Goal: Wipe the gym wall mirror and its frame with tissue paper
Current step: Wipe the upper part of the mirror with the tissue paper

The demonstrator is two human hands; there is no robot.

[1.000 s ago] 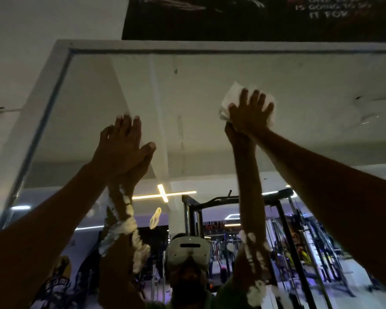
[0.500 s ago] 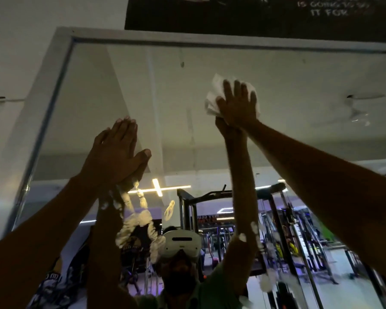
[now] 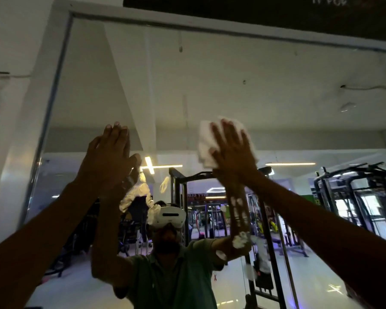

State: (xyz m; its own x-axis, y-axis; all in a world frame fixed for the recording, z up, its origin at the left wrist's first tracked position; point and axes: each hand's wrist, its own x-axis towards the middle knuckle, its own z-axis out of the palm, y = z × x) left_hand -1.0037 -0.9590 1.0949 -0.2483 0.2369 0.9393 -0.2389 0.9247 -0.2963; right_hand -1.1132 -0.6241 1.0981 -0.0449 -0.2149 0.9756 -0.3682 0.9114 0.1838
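Observation:
The wall mirror (image 3: 210,85) fills the view, edged by a pale frame (image 3: 42,90) along its left side and top. My right hand (image 3: 233,150) lies flat with straight fingers, pressing a white wad of tissue paper (image 3: 204,146) against the glass at mid height. My left hand (image 3: 108,159) rests flat on the glass to the left, fingers straight and together, holding nothing. White smears (image 3: 240,238) mark the glass below my right hand.
A dark poster with white lettering (image 3: 276,10) hangs above the frame. A white wall (image 3: 7,41) lies left of the mirror. Reflected in the glass are gym racks (image 3: 354,197), ceiling lights and a person wearing a white headset (image 3: 169,216).
My right hand has slid the tissue down the glass from near the top edge toward mid height. My left hand has stayed flat on the mirror, shifting slightly lower.

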